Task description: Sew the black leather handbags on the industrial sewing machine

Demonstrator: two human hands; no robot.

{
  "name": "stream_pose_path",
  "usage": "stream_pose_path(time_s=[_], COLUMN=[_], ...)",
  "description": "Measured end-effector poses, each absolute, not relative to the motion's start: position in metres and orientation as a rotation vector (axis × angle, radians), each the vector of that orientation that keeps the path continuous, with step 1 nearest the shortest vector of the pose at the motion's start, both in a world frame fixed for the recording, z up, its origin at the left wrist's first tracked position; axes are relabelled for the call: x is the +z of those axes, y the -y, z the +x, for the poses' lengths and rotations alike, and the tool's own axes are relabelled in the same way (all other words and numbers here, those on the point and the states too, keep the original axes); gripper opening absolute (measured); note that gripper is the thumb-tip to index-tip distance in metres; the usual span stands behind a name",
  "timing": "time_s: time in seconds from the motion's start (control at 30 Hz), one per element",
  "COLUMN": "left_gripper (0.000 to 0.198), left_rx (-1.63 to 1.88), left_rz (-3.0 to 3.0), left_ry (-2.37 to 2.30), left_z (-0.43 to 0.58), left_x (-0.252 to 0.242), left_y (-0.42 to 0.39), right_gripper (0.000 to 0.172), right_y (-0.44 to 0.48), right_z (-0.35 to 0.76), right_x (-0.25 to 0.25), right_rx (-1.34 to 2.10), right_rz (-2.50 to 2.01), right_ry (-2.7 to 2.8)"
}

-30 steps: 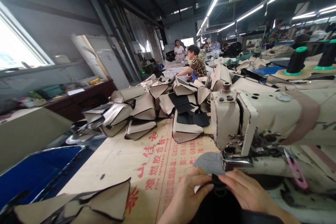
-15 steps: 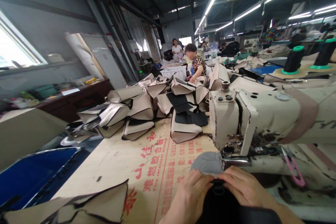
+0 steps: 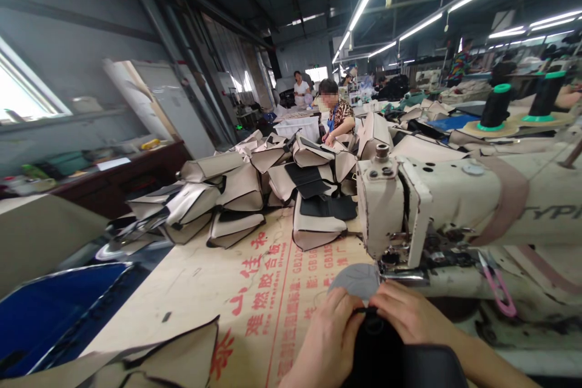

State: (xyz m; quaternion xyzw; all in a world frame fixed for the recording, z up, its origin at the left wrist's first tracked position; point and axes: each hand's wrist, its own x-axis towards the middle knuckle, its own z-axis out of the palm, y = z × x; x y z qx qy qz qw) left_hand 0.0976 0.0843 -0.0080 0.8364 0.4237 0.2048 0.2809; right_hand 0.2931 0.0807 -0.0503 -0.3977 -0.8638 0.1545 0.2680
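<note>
At the near side of the worktop (image 3: 191,291), just in front of the sewing machine (image 3: 454,200), both hands work on one black piece (image 3: 377,354). Left hand (image 3: 328,330): fingers grasping the piece's upper edge from its left side, thumb toward the viewer. Right hand (image 3: 411,318): fingers pinching the same edge from the right, fingertips close to the left hand's. Small ring (image 3: 375,324) shows on the piece just below the grip; too dark to make out more. Piece sits at bottom center of view, its lower part cut off by the frame.

Grey rounded plate (image 3: 354,282) lies right behind the fingertips, beside the machine's needle area. Pink-handled snips (image 3: 500,291) rest on the machine's lower arm, right of the hands. Two black thread spools (image 3: 496,108) with green ends stand behind the machine.

Beige bag parts with black edging (image 3: 240,185) are heaped across the far side of the worktop; another beige part (image 3: 182,345) lies near left, cut off by the frame. Blue bin (image 3: 59,309) at far left, beside the worktop. Beyond the heap, a co-worker in a patterned top (image 3: 343,118) bends over, hands down at the bags.
</note>
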Motion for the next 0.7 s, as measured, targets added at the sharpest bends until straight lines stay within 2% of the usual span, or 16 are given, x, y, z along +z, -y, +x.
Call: stream_pose_path(time_s=[0.13, 0.43, 0.6, 0.7], left_gripper=[0.015, 0.019, 0.034, 0.038], left_rx=[0.612, 0.736, 0.612, 0.727], left_rz=[2.173, 2.034, 1.82, 1.74], left_ry=[-1.151, -1.139, -1.096, -1.22], left_z=[0.098, 0.098, 0.075, 0.078], left_x=[-0.007, -0.006, -0.017, -0.034], left_y=[-0.083, -0.082, -0.069, -0.066], right_gripper=[0.02, 0.021, 0.024, 0.024], right_y=[-0.079, -0.075, -0.075, -0.076], right_z=[0.29, 0.29, 0.288, 0.288], right_x=[-0.055, -0.065, -0.069, -0.063], right_rx=[0.494, 0.357, 0.333, 0.361], right_rz=[-1.102, -1.19, -1.147, -1.143], right_ry=[2.267, 2.173, 2.163, 2.136])
